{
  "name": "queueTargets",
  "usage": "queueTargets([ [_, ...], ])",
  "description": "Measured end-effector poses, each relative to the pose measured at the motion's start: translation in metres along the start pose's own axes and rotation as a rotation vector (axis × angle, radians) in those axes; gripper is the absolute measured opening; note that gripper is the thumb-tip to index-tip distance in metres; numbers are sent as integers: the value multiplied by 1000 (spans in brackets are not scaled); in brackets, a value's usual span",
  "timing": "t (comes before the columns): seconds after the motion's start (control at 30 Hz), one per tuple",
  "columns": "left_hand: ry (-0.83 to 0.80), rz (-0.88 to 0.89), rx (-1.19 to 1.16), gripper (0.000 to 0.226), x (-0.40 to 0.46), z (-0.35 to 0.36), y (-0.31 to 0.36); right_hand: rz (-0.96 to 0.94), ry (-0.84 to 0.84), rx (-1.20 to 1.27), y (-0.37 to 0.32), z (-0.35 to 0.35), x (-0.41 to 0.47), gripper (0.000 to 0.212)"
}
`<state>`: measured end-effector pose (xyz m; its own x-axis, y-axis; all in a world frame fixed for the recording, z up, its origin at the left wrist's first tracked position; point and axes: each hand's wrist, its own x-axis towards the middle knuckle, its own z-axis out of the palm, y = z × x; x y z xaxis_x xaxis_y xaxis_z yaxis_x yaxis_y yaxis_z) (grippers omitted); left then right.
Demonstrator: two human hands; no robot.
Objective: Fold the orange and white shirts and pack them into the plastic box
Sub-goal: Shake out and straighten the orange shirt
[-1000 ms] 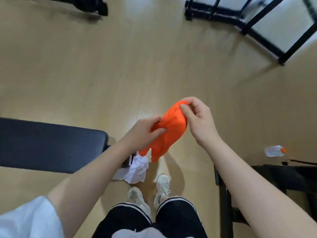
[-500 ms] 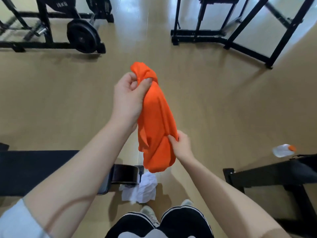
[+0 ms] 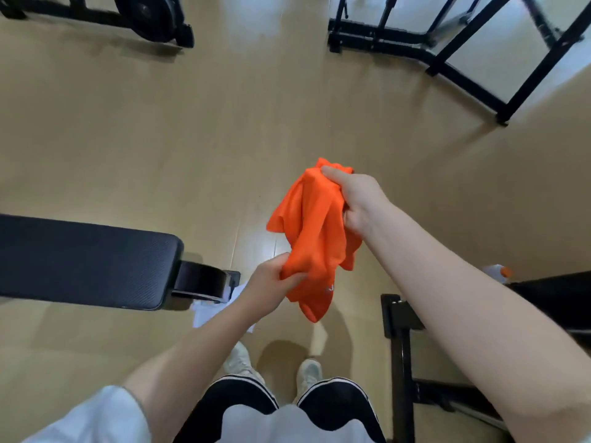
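Note:
The orange shirt (image 3: pixel 315 238) hangs bunched in the air in front of me, above the wooden floor. My right hand (image 3: pixel 358 199) grips its upper end, fingers curled round the cloth. Lower down, my left hand (image 3: pixel 271 286) pinches a fold near the shirt's bottom. The white shirt (image 3: pixel 208 310) lies crumpled on the floor by the bench end, partly hidden behind my left forearm. The plastic box is not in view.
A black padded bench (image 3: pixel 83 260) stretches along the left. A black frame (image 3: pixel 403 346) stands at the right, with a plastic bottle (image 3: pixel 497 270) on the floor behind it. Gym racks (image 3: pixel 463 68) and a weight plate (image 3: pixel 150 14) line the far side.
The hands have swapped places: my right hand now holds the top of the orange shirt and my left hand the lower part. The shirt hangs lower and further right.

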<state>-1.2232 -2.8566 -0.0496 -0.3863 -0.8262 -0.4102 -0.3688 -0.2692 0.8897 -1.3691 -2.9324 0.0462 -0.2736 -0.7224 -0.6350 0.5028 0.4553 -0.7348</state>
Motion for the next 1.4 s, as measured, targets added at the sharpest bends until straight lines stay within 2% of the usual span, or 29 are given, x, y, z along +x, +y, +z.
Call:
queueTargets([
  [0.07, 71, 2, -41, 22, -2, 18, 13, -80, 51, -43, -8, -22, 2, 18],
  [0.13, 187, -14, -151, 6, 2, 30, 29, -206, 91, -339, -8, -48, 1, 24],
  [0.2, 270, -15, -242, 7, 9, 32, 45, -374, 105, -609, 6, -70, -3, 23],
  [0.27, 307, -35, -308, 10, 14, 38, 61, -535, -15, -764, 25, -99, -19, 25],
  [0.33, 320, -83, -353, 15, 18, 45, 75, -572, -256, -790, 43, -123, -38, 21],
  [0.4, 313, -114, -421, 20, 18, 50, 87, -578, -415, -856, 56, -140, -50, 46],
  [0.47, 287, -136, -489, 23, 13, 52, 97, -647, -408, -922, 62, -147, -52, 64],
  [0.5, 263, -144, -508, 23, 9, 53, 100, -667, -373, -893, 63, -145, -53, 61],
  [0.6, 234, -126, -505, 21, -4, 54, 107, -659, -264, -649, 58, -134, -54, 29],
  [0.7, 299, -51, -509, 23, -13, 52, 103, -604, -175, -542, 45, -124, -53, 26],
  [0.8, 241, 45, -566, 21, -25, 53, 92, -452, -186, -403, 31, -118, -57, 20],
  [0.87, 175, 80, -464, 11, -34, 63, 79, -358, -206, -311, 23, -115, -61, 17],
  [0.93, 149, 81, -352, 19, -41, 74, 68, -296, -238, -263, 15, -113, -64, 15],
  [1.0, 158, 86, -312, 16, -43, 81, 63, -288, -252, -266, 8, -111, -64, 14],
  [1.07, 238, 98, -245, 2, -42, 82, 63, -349, -219, -339, 2, -114, -58, 17],
  [1.17, 399, 140, -176, 14, -37, 70, 61, -407, -135, -388, -12, -122, -49, 19],
  [1.23, 434, 156, -114, 20, -35, 60, 60, -346, -127, -291, -23, -126, -45, 18],
  [1.3, 442, 253, 36, 24, -34, 54, 61, -258, -172, -165, -30, -123, -47, 18],
  [1.37, 400, 449, 248, 7, -36, 56, 65, -183, -244, -36, -33, -115, -51, 18],
  [1.4, 343, 521, 365, 15, -35, 57, 66, -154, -278, 44, -34, -110, -53, 17],
])
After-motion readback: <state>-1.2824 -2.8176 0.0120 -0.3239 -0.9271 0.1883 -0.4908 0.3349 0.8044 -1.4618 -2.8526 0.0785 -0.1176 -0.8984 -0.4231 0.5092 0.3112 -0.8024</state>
